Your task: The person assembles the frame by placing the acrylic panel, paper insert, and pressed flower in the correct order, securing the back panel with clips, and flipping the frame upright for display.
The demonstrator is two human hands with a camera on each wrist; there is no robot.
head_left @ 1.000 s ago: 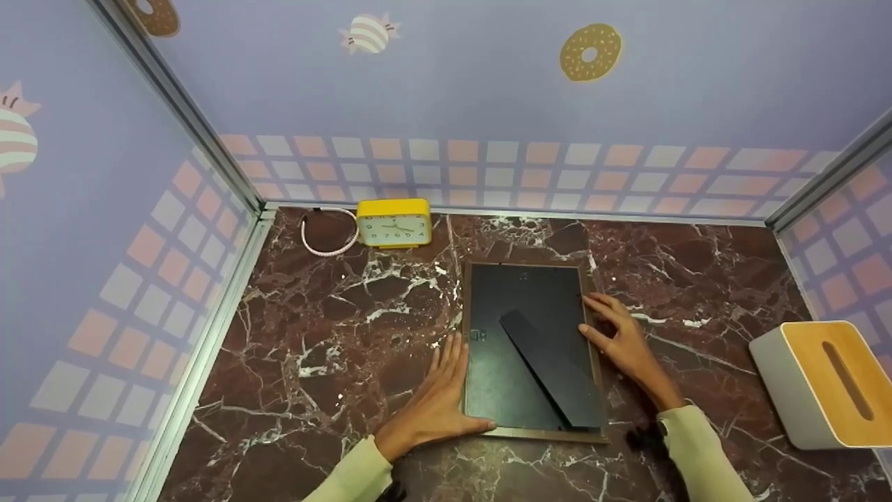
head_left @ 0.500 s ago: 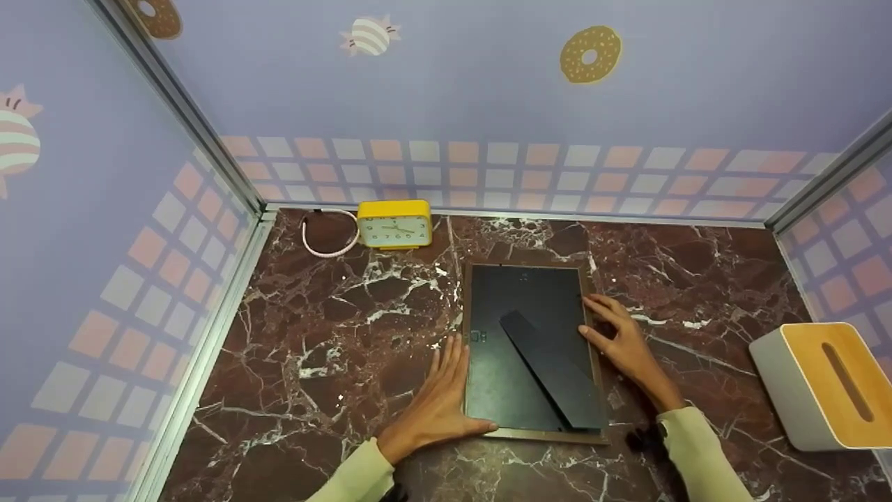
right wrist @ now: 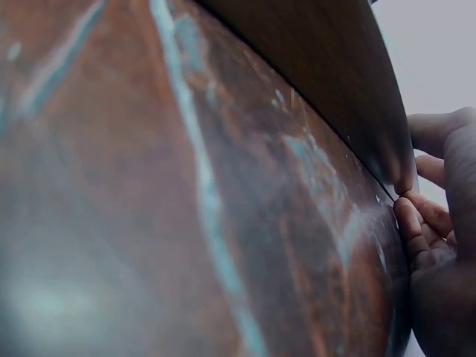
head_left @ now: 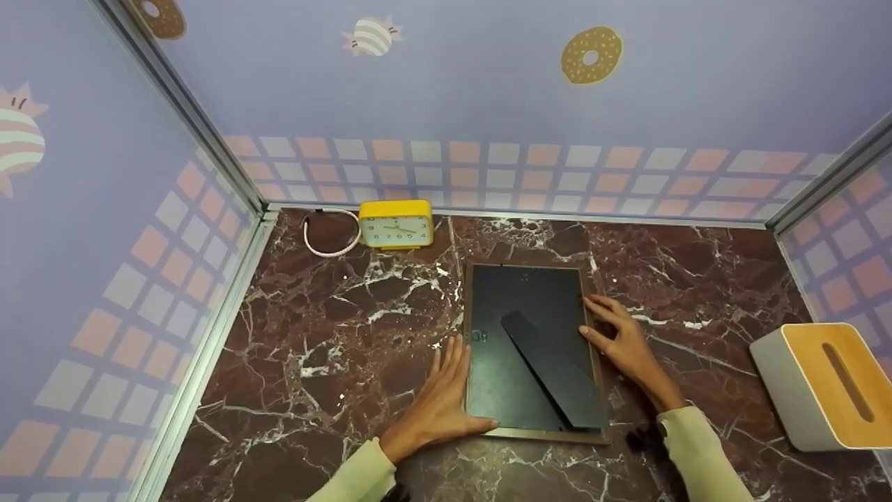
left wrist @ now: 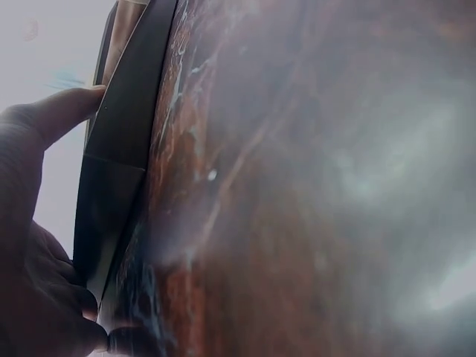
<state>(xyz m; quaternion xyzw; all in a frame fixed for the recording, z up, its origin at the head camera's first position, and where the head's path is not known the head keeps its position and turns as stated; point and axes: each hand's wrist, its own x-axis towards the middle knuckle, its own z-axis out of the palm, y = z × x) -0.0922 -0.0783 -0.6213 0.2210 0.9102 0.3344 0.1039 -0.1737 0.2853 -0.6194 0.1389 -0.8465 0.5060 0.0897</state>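
A picture frame [head_left: 523, 293] lies face down on the marbled tabletop, its black back and brown edges showing. Its hinged stand [head_left: 550, 376] slants across the back. My left hand [head_left: 435, 401] rests along the frame's left edge with fingers extended, the thumb on the near left corner. At the right edge, my right hand [head_left: 627, 345] touches the frame with slightly bent fingers and thumb. In the left wrist view the thumb [left wrist: 71, 111] meets the frame's dark side [left wrist: 111, 193]. Fingertips [right wrist: 409, 212] touch the bottom of the frame's side [right wrist: 320, 67] in the right wrist view.
A yellow alarm clock [head_left: 396, 224] stands by the back wall, beside a white looped band [head_left: 327, 252]. At the right is a white tissue box [head_left: 794, 390] with a wooden lid. Patterned walls [head_left: 488, 84] enclose the table's back and sides.
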